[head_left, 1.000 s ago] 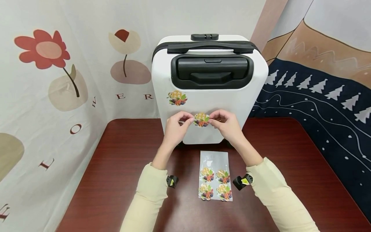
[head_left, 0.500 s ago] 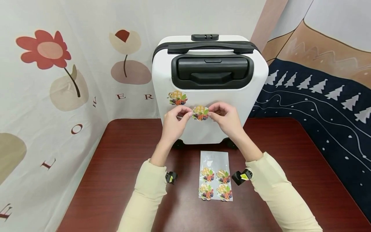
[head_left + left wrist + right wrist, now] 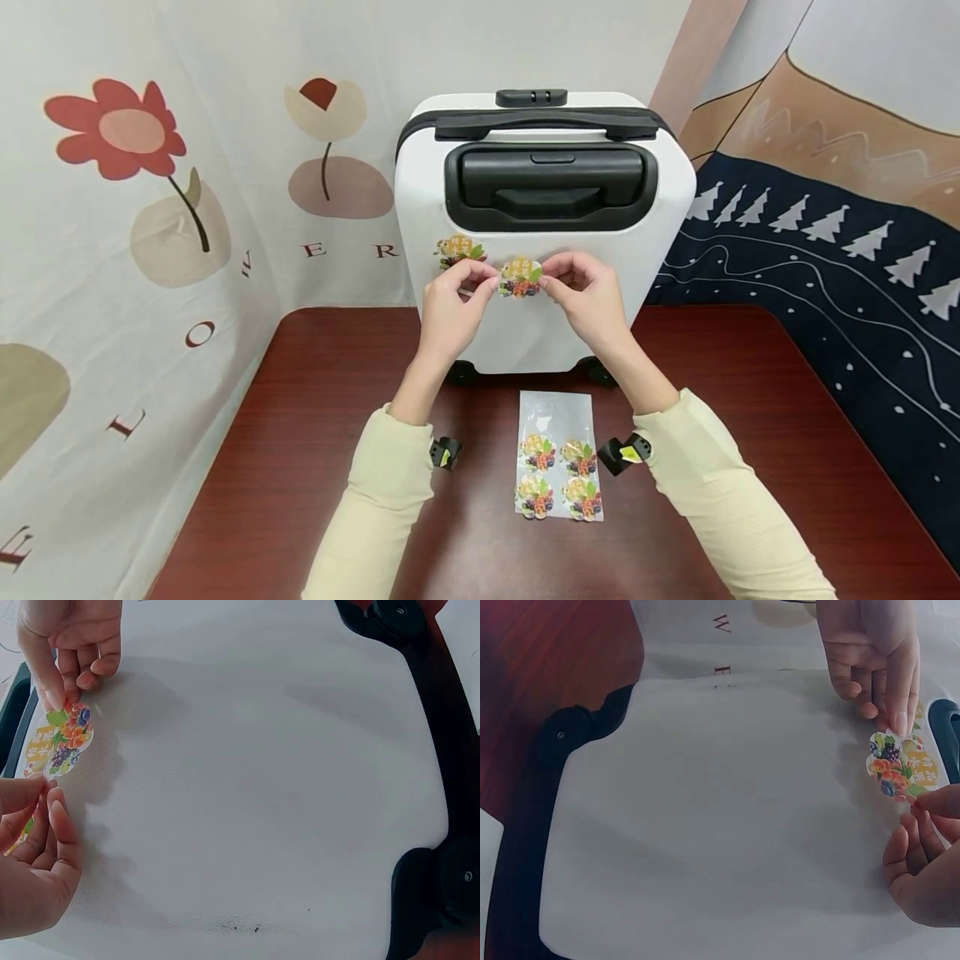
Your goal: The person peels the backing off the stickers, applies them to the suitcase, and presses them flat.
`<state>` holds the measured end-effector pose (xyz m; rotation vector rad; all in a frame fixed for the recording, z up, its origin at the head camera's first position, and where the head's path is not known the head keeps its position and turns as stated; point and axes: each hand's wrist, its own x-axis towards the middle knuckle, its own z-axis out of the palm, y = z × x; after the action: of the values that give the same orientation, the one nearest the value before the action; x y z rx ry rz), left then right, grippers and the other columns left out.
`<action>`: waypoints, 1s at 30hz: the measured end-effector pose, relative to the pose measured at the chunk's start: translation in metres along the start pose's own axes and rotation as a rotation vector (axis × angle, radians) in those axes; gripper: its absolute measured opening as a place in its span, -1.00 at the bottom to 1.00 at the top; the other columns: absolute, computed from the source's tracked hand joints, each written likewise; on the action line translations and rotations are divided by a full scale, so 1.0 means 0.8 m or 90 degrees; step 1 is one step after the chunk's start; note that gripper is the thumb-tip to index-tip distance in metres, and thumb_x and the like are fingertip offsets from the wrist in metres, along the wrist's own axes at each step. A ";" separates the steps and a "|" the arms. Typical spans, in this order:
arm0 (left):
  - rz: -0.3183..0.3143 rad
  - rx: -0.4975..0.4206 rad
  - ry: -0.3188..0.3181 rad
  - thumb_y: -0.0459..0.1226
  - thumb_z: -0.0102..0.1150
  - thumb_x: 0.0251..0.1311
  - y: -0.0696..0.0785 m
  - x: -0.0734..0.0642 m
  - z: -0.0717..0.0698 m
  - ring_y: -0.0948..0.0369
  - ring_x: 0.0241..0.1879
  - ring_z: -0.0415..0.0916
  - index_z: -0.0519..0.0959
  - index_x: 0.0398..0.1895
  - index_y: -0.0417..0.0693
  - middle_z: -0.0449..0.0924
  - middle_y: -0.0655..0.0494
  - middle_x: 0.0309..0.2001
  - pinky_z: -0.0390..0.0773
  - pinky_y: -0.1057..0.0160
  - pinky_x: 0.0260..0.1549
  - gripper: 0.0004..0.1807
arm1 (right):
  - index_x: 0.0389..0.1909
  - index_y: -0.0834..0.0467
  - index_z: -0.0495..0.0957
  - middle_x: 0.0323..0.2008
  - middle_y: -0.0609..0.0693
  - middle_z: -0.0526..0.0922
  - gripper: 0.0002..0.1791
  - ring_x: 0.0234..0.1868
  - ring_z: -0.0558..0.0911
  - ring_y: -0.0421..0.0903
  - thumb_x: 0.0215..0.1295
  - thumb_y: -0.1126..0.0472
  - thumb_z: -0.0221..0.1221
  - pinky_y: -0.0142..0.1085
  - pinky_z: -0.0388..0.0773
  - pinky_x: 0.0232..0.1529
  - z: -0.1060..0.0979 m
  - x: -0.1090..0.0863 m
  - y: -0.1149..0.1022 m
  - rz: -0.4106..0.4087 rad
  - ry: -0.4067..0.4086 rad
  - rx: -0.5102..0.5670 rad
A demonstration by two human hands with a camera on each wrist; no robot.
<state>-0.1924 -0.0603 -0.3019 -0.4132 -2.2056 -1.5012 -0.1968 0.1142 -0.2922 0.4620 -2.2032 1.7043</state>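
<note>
A fruit-print sticker [image 3: 520, 277] is stretched between both hands in front of the white suitcase [image 3: 525, 337]. My left hand [image 3: 454, 308] pinches its left edge between thumb and forefinger; my right hand [image 3: 588, 298] pinches the right edge the same way. In the left wrist view the sticker [image 3: 64, 739] hangs between the two sets of fingertips, close over the suitcase's pale shell, with shadows beside it. The right wrist view shows the sticker [image 3: 900, 766] from the other side. Another such sticker [image 3: 459, 247] is on the suitcase at upper left, partly covered by my left fingers.
Below the suitcase, a backing sheet [image 3: 555, 408] with several more fruit stickers lies on the dark red table [image 3: 330, 417]. The suitcase has a black recessed handle [image 3: 551, 187] above the hands and black wheels [image 3: 461, 372] at its base. Printed cloth hangs behind.
Both hands have moved upward along the suitcase front with the sticker between them, to nearly the height of the sticker at left. The backing sheet has stayed put.
</note>
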 end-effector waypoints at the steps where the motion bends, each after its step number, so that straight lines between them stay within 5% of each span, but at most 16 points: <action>1: 0.001 0.000 0.002 -0.32 0.17 0.16 0.001 0.000 0.000 0.21 -0.42 0.48 0.60 -0.36 -0.19 0.58 0.01 -0.41 0.47 0.30 -0.44 -0.90 | -0.32 0.39 0.54 -0.41 0.13 0.51 -0.89 -0.46 0.45 -0.15 0.15 0.41 0.17 -0.45 0.43 -0.43 0.000 0.000 -0.001 -0.004 0.002 -0.001; 30: 0.078 0.031 0.081 -0.34 0.19 0.13 0.006 0.009 0.005 0.21 -0.55 0.46 0.61 -0.42 -0.23 0.58 0.00 -0.48 0.47 0.32 -0.51 -0.90 | -0.28 0.37 0.54 -0.44 0.16 0.54 -0.85 -0.45 0.46 -0.13 0.11 0.41 0.21 -0.46 0.42 -0.44 0.010 0.004 -0.005 -0.082 0.077 -0.050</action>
<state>-0.1976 -0.0547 -0.2958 -0.4160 -2.0751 -1.3678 -0.1985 0.1049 -0.2889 0.4576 -2.0986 1.5323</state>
